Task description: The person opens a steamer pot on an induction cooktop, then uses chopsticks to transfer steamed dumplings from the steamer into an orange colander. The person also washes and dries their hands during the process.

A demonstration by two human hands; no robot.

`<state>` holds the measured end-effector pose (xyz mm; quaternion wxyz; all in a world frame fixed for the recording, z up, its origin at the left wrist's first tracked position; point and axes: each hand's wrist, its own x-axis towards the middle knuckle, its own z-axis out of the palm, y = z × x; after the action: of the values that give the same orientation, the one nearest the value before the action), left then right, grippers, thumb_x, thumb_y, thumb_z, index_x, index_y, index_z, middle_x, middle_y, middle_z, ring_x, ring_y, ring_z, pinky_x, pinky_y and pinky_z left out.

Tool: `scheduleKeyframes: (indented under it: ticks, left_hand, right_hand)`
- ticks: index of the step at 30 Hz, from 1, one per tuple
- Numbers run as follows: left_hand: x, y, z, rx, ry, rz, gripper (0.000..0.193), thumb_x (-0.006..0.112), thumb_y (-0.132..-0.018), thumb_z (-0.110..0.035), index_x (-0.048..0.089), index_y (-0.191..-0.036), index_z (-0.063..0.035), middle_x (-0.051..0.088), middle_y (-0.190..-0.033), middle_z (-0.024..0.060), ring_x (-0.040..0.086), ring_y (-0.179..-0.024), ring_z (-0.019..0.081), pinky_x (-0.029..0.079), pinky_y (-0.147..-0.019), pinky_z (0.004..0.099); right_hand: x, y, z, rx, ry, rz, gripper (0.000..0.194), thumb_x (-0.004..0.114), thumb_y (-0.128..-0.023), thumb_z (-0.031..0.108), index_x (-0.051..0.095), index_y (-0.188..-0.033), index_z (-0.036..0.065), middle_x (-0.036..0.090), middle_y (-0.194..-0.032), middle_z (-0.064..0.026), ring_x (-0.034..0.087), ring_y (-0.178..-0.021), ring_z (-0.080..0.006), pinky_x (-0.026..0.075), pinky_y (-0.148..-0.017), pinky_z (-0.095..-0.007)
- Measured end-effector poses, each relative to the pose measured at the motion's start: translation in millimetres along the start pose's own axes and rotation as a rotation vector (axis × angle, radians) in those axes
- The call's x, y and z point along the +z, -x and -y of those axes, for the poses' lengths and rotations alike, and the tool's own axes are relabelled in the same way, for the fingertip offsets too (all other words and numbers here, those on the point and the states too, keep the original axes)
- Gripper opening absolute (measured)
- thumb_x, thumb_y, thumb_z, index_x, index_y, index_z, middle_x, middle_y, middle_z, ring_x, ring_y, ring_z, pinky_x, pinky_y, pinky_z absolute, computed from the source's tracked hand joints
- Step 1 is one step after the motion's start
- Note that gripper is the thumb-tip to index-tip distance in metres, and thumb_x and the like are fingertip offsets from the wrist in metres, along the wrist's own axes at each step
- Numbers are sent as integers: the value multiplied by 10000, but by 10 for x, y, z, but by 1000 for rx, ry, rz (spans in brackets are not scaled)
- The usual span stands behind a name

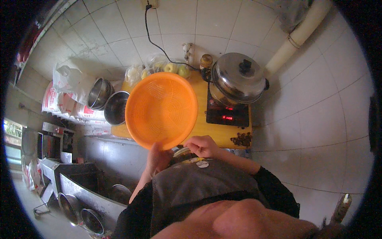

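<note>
My left hand [159, 158] grips the near rim of an orange plastic colander [161, 110], with the thumb over the edge. The colander is tilted towards me above a yellow tabletop [203, 131], and its mesh inside shows no contents. My right hand [204, 146] is beside the colander's lower right rim, in front of my dark apron [206, 179]. Its fingers are curled in, and no object shows between them.
A lidded steel pot [238, 77] stands on a lit induction cooker [228, 115]. Small dark round pieces [241, 139] lie at the table's right corner. Behind the colander are bagged fruit [170, 68] and a jar [206, 61]. Steel bowls [116, 107] sit left; a power cord [158, 44] crosses behind.
</note>
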<state>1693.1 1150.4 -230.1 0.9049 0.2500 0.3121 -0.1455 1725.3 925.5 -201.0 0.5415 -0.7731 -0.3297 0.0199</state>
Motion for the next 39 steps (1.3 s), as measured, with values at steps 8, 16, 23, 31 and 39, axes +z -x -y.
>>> scheduleKeyframes:
  ticks: [8, 16, 23, 31, 39]
  left_hand:
    - [-130, -5, -6, -14, -23, 60, 323, 562, -909, -303, 553, -1159, -99, 638, -1046, 54, 595, -812, 200, 490, -663, 320]
    - [-131, -14, -7, -58, -27, -1, 329, 546, -918, -267, 530, -1214, -123, 622, -1105, 53, 574, -863, 188, 475, -703, 328]
    - [-90, -41, -1, -48, -45, 18, 320, 544, -915, -313, 551, -1156, -103, 642, -1013, 47, 595, -742, 200, 491, -619, 328]
    - [-34, 5, 21, -17, 6, -36, 287, 571, -903, -275, 561, -1136, -106, 644, -1008, 36, 611, -768, 195, 501, -620, 320]
    - [-78, -15, 19, -17, -4, 12, 296, 526, -915, -240, 535, -1178, -105, 621, -1042, 47, 570, -838, 193, 470, -706, 335]
  right_hand:
    - [10, -8, -7, -34, 39, -6, 88, 648, -892, 167, 629, -967, 124, 607, -726, -75, 603, -574, -266, 458, -503, -380]
    - [13, 8, -28, -6, -15, 6, 96, 647, -890, 164, 631, -974, 120, 609, -719, -80, 604, -577, -278, 459, -504, -384]
    - [4, 16, -31, 21, -2, 24, 106, 647, -886, 177, 626, -975, 122, 630, -740, -83, 631, -605, -274, 475, -518, -378]
    - [1, 32, -46, -20, 42, 7, 80, 636, -886, 116, 630, -966, 112, 621, -716, -65, 629, -585, -239, 470, -509, -351]
    - [16, 30, -49, -7, 5, 4, 89, 642, -894, 168, 629, -964, 115, 618, -720, -83, 619, -587, -269, 470, -511, -376]
